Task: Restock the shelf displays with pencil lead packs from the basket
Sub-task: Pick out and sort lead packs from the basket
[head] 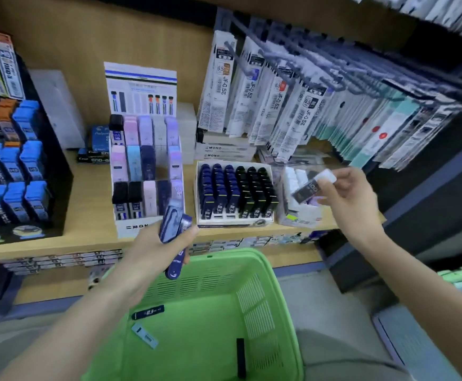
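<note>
The green basket sits low in front of the person. Inside it three loose packs lie apart on its floor: a dark pack marked 0.3 near the left wall, a pale pack just below that, and a black pack toward the near right.

Above the basket's far left rim, the left hand grips a bundle of dark blue lead packs, fingers curled round them and the thumb pressed along their side.

Up and to the right of the basket, the right hand pinches a black-bodied pack with a clear cap between thumb and fingertips, tilted, over a clear box of white packs.

Beyond the basket runs the wooden shelf. Straight behind the basket's rim stands a white tray of dark blue and black packs; left of that is a tiered white display of pastel packs.
</note>
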### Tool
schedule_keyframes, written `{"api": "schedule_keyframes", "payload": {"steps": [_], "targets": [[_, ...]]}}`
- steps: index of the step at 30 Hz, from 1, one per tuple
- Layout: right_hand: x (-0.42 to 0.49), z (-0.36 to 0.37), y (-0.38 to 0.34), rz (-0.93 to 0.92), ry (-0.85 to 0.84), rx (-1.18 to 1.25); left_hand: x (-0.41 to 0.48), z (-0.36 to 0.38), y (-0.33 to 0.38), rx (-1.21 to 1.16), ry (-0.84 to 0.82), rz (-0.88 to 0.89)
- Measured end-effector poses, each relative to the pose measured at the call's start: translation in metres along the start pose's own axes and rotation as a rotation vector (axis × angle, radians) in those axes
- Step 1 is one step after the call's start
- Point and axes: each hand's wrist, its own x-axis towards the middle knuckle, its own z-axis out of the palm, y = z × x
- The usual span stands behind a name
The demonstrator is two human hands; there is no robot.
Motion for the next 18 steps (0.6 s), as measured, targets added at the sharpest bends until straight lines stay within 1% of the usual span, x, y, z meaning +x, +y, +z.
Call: {"api": "schedule_keyframes", "payload": {"steps": [1, 3, 11, 14, 18], "targets": [[0.006, -0.006, 0.01, 0.003, 0.029, -0.052, 0.001, 0.006, -0.004, 0.022, 0.003, -0.009], [0.015, -0.013, 0.027, 0.018, 0.036, -0.106, 0.003, 0.02, -0.011, 0.061, 0.003, -0.028], [0.039, -0.006, 0.071, 0.018, -0.093, -0.215, 0.014, 0.071, -0.021, 0.11, -0.021, -0.065], [0.046, -0.001, 0.079, -0.014, -0.133, -0.21, 0.02, 0.085, -0.016, 0.109, -0.034, -0.061], [0.051, 0.007, 0.08, -0.055, -0.128, -0.194, 0.027, 0.098, -0.013, 0.11, -0.057, -0.043]]}}
